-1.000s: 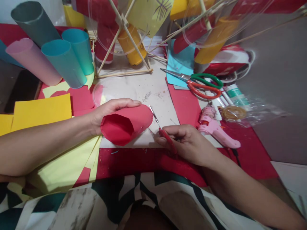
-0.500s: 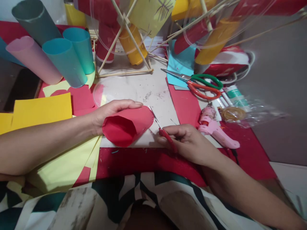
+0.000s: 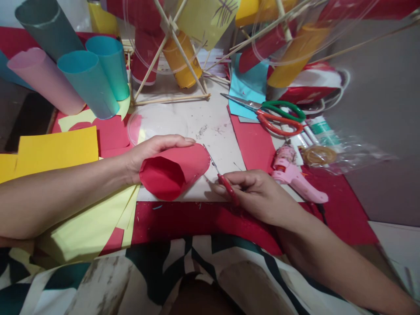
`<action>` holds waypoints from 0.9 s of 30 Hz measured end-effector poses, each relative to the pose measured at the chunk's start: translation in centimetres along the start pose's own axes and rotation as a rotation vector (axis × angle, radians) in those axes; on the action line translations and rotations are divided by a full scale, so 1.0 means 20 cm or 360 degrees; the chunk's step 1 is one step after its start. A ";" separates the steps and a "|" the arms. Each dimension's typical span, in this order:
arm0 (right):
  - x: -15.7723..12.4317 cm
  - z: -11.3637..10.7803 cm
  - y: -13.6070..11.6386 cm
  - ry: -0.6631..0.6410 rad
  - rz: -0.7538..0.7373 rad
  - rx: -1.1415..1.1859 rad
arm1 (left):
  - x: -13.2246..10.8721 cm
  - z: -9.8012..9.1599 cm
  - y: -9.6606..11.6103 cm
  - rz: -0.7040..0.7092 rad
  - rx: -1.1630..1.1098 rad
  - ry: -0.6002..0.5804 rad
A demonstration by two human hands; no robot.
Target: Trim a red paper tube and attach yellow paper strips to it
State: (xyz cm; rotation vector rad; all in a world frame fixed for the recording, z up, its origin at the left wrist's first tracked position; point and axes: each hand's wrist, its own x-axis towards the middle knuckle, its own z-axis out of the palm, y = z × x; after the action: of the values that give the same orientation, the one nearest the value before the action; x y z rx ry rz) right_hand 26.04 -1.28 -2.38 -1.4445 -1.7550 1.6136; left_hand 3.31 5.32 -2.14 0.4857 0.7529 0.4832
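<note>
A red paper tube (image 3: 192,164) lies tilted over the white board, its open end toward me. My left hand (image 3: 149,155) grips it from the left, thumb along the top; the other fingers are hidden behind it. Closed around the red handles of small scissors (image 3: 229,189) is my right hand (image 3: 254,192). The scissors' blades point up and left, at the far rim of the tube. Whether they touch the paper I cannot tell for sure.
Blue, pink and grey paper tubes (image 3: 88,85) stand at the back left. A stick frame (image 3: 170,100) holding coloured tubes rises at the back. Larger scissors (image 3: 282,114) and a pink glue gun (image 3: 298,179) lie right. Yellow paper sheets (image 3: 59,148) lie left.
The small scissors' handles have shifted slightly left in my right hand. The tube and my left hand stay almost where they were.
</note>
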 end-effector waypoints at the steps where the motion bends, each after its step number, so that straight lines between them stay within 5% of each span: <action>1: 0.00 0.00 0.00 0.0001 0.0003 0.0008 | 0.00 0.00 0.00 0.0005 -0.0008 0.0012; 10: 0.00 -0.01 -0.01 0.0108 0.0100 0.0004 | 0.00 0.00 0.01 -0.0029 -0.0047 -0.0031; 18: -0.01 0.00 0.00 -0.0051 0.0167 -0.0005 | 0.00 -0.01 0.00 -0.0041 0.0080 -0.0011; 27: 0.00 0.00 0.01 -0.0004 0.0042 -0.0026 | -0.01 0.00 0.00 -0.0016 0.0158 0.0018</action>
State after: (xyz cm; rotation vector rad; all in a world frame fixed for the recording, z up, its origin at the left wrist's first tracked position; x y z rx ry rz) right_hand 26.16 -1.27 -2.44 -1.4800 -1.7612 1.6185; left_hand 3.18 5.28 -1.97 0.5718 0.7925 0.4412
